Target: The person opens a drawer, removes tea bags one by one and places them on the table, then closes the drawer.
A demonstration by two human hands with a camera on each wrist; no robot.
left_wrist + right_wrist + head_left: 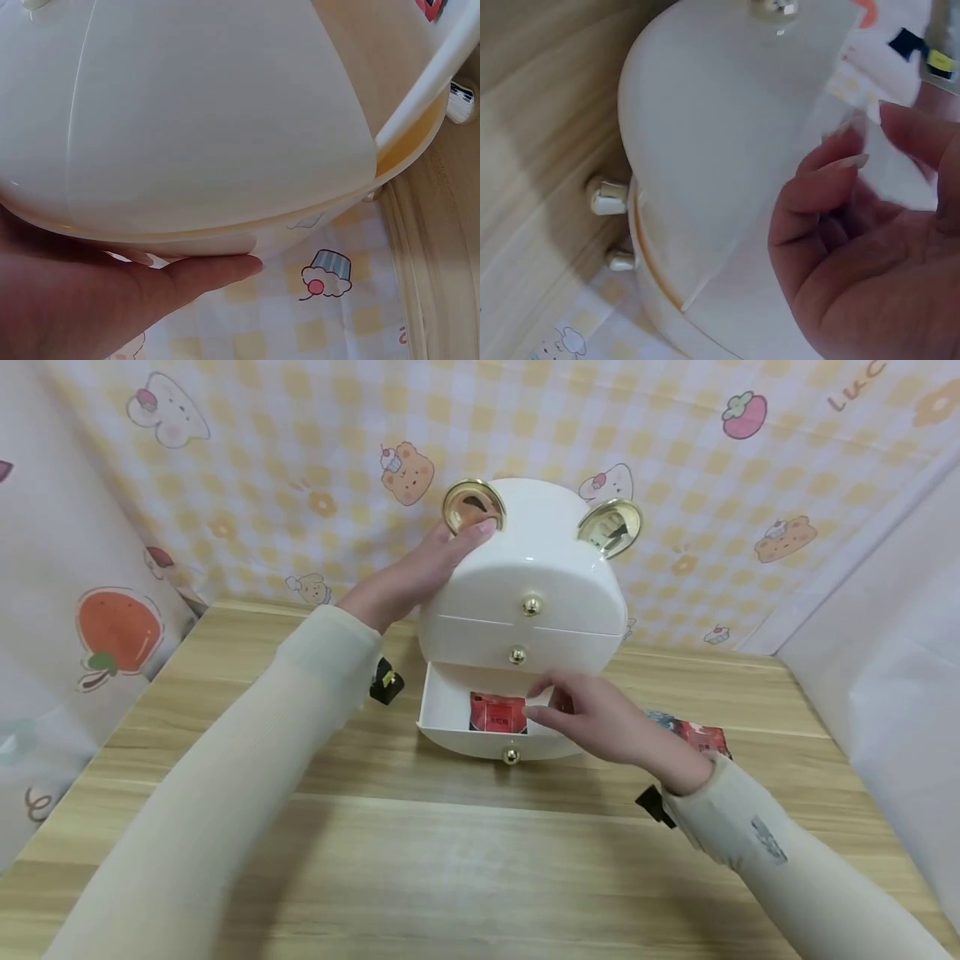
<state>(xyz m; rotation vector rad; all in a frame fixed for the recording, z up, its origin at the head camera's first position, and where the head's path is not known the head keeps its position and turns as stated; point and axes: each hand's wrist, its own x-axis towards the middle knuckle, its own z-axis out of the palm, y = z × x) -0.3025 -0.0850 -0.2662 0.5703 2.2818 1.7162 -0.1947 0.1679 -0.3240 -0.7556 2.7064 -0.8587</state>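
A white cabinet (487,585) with gold bear ears and gold knobs stands on the table, its bottom drawer (442,697) pulled out. My left hand (420,564) rests against the cabinet's left side, its thumb by the left ear (474,508). The left wrist view shows a straight finger (217,271) along the side wall. In the drawer lies a red packet (498,713). Over the drawer's right part is my right hand (592,714), fingers loosely bent. The right wrist view shows its thumb (915,135) apart from the fingertips, nothing between them.
More red and blue packets (701,737) lie on the table, partly behind my right forearm. Black straps (387,681) show at the wrists. A patterned cloth (337,435) hangs close behind the cabinet, with white side panels (885,602) at the table's edges.
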